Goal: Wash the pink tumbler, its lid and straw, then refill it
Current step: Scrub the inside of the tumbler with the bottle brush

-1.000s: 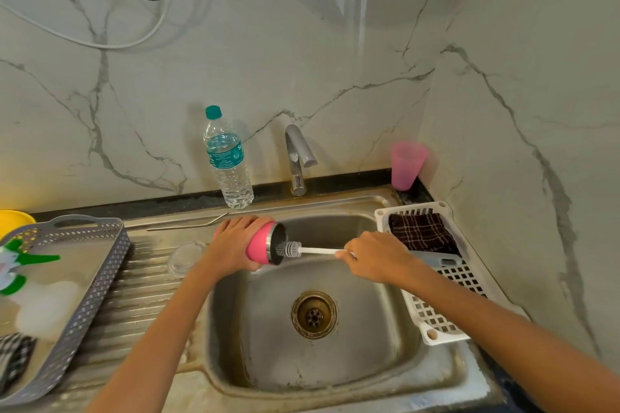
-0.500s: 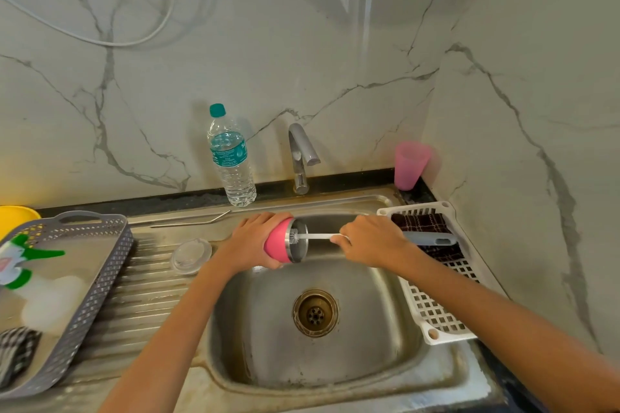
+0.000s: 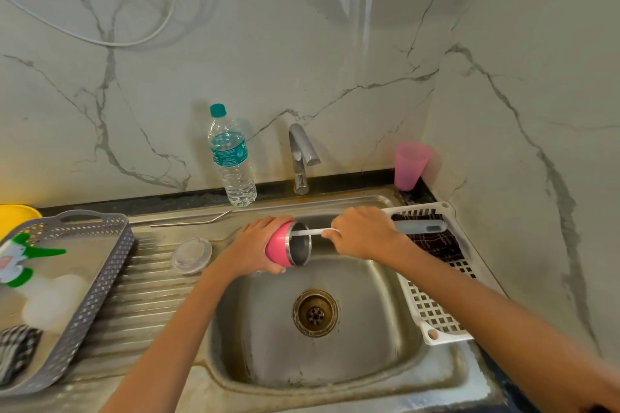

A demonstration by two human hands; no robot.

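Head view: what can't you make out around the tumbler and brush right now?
All in the head view:
1. The bristles of the brush: hidden inside the pink tumbler; only the shaft and grey handle show.
2. The tumbler's base: covered by the left hand.
3. Soap or residue inside the tumbler: too small and shadowed to tell.
4. The grey tray and the green-and-white item on it: cut off by the left edge, and the item is blurred.

Water bottle label (image 3: 229, 153) unreadable

Steel drainboard (image 3: 141, 298), clear lid (image 3: 192, 255), straw (image 3: 191, 222), grey tray (image 3: 100, 285)
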